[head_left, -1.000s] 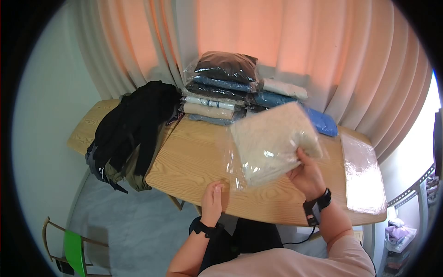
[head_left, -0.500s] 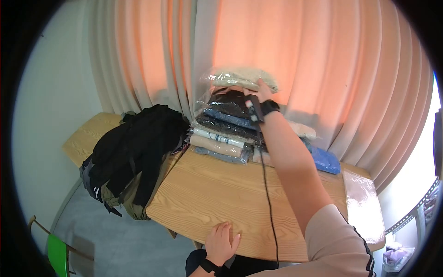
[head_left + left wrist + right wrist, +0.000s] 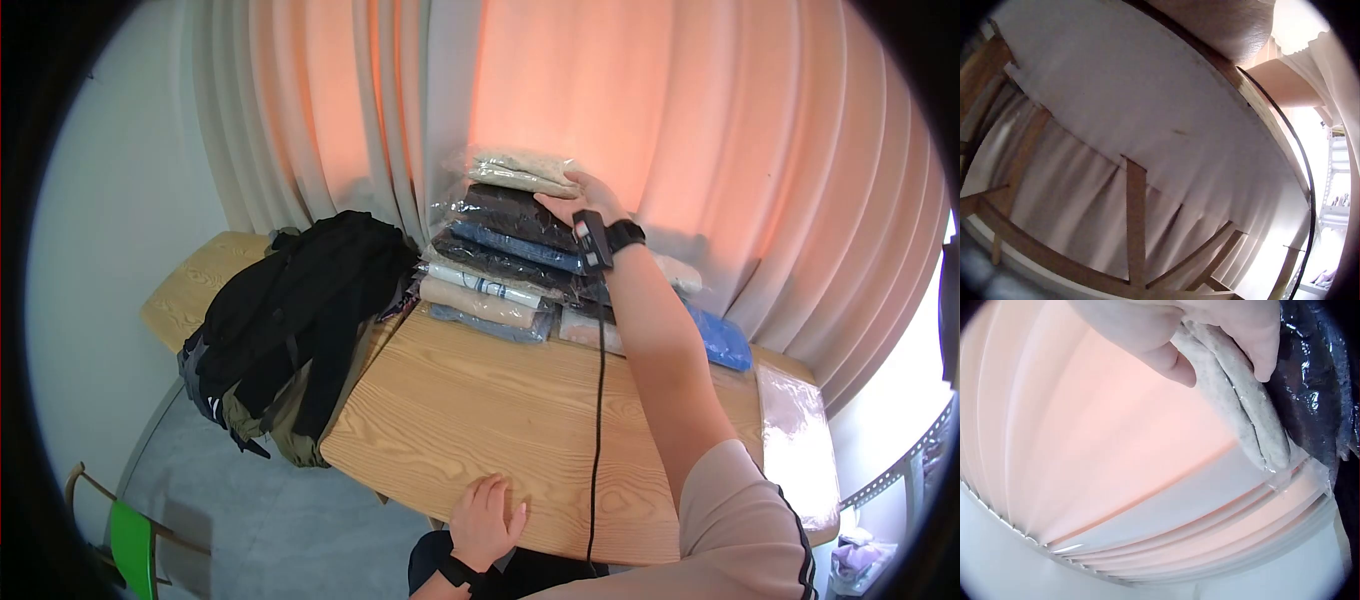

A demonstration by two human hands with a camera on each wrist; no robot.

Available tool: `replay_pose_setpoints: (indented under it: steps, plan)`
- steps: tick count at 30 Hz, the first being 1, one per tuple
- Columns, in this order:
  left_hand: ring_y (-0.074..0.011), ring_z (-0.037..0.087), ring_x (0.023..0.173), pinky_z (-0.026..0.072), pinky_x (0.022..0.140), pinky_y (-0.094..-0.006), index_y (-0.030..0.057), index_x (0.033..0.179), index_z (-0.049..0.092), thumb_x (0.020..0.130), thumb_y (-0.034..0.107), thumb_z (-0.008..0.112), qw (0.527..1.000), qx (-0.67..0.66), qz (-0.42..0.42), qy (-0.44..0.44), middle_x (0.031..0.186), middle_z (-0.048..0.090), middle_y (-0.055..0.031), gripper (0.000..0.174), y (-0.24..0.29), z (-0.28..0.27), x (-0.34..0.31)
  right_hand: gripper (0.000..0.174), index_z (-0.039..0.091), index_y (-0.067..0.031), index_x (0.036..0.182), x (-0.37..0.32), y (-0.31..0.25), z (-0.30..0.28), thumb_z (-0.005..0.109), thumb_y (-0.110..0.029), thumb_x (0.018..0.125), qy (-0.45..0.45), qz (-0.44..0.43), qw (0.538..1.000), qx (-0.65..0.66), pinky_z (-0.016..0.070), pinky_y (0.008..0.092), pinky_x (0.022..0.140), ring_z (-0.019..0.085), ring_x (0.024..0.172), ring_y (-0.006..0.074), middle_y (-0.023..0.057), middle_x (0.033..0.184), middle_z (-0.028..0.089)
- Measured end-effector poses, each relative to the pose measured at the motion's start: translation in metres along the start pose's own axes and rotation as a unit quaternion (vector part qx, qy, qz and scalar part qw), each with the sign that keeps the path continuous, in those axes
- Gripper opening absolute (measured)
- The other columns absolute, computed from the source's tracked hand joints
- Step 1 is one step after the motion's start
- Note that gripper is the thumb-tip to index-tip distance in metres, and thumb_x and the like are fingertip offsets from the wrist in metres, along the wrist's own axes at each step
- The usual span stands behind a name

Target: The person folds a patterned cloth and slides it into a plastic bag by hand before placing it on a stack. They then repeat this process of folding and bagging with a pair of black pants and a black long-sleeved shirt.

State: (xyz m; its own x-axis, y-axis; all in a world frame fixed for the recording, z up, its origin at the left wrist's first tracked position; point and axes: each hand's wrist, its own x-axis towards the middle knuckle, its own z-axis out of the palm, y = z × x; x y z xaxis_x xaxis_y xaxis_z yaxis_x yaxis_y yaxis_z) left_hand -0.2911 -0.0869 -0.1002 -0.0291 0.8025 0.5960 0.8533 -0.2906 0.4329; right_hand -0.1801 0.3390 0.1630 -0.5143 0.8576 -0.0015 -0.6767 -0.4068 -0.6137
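Observation:
A folded cream garment in a clear plastic bag lies on top of the left stack, over a dark bagged garment. My right hand is at the right end of this cream bundle, thumb and fingers spread. In the right wrist view, its fingers straddle the end of the cream garment. My left hand rests palm down on the front edge of the wooden table, holding nothing. The left wrist view mostly takes in the table's underside.
Beneath lie several more bagged garments, with a blue bagged one to the right. A heap of dark clothes hangs over the left side. Clear plastic bags lie at the right end. A black cable trails from my right wrist.
My right hand carried the cream bagged garment from the front of the table onto the stack, then drew slightly right along it and loosened. My left hand came down onto the table edge.

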Motion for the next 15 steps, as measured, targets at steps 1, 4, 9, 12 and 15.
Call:
replay_pose_setpoints:
  steps: [1,4,9,12,15]
  plan:
    - [-0.0326,0.055,0.102,0.0487,0.083,-0.0398,-0.0009,0.106,0.058,0.079,0.031,0.063,1.000,0.004,-0.004,-0.004,0.109,0.060,-0.0152,0.042,0.000,0.000,0.001,0.055,0.017,0.0114,0.132,-0.012,0.002,0.003,0.048,-0.014,0.094,0.002,0.001,1.000,0.001,0.0483,0.0511,0.094,0.054,0.107,0.0435,0.0378,0.122,0.042]
    - [-0.0326,0.055,0.101,0.0486,0.083,-0.0400,-0.0004,0.106,0.058,0.079,0.030,0.063,1.000,0.007,0.003,0.001,0.109,0.060,-0.0152,0.041,0.000,0.000,0.001,0.060,0.005,0.0112,0.139,-0.059,0.013,0.002,0.041,-0.007,0.096,-0.002,0.016,0.994,0.104,0.0283,0.0531,0.111,0.026,0.134,0.0435,0.0297,0.147,0.010]
    - [-0.0330,0.056,0.100,0.0479,0.084,-0.0399,-0.0006,0.105,0.059,0.079,0.027,0.063,1.000,0.004,0.004,0.007,0.109,0.060,-0.0156,0.038,0.002,0.001,0.002,0.064,0.004,0.0125,0.140,-0.099,0.038,-0.027,0.044,-0.005,0.093,0.029,0.026,0.997,0.068,0.0354,0.0465,0.109,0.034,0.130,0.0440,0.0345,0.140,0.020]
    - [-0.0326,0.056,0.100,0.0477,0.085,-0.0395,-0.0007,0.104,0.059,0.080,0.025,0.063,1.000,0.001,-0.007,0.008,0.108,0.060,-0.0156,0.036,0.004,-0.001,-0.001,0.044,0.027,0.0142,0.126,-0.115,0.086,-0.064,0.045,-0.008,0.092,0.052,0.027,0.998,-0.015,0.0451,0.0439,0.100,0.049,0.114,0.0416,0.0267,0.123,0.040]
    - [-0.0318,0.056,0.100,0.0474,0.085,-0.0393,0.0011,0.101,0.060,0.080,0.023,0.063,1.000,-0.012,-0.014,0.019,0.108,0.061,-0.0144,0.031,0.006,-0.002,-0.001,0.032,0.036,0.0121,0.115,-0.141,0.152,-0.113,0.045,-0.008,0.092,0.087,0.081,0.992,-0.034,0.0454,0.0431,0.100,0.049,0.114,0.0390,0.0237,0.119,0.043]
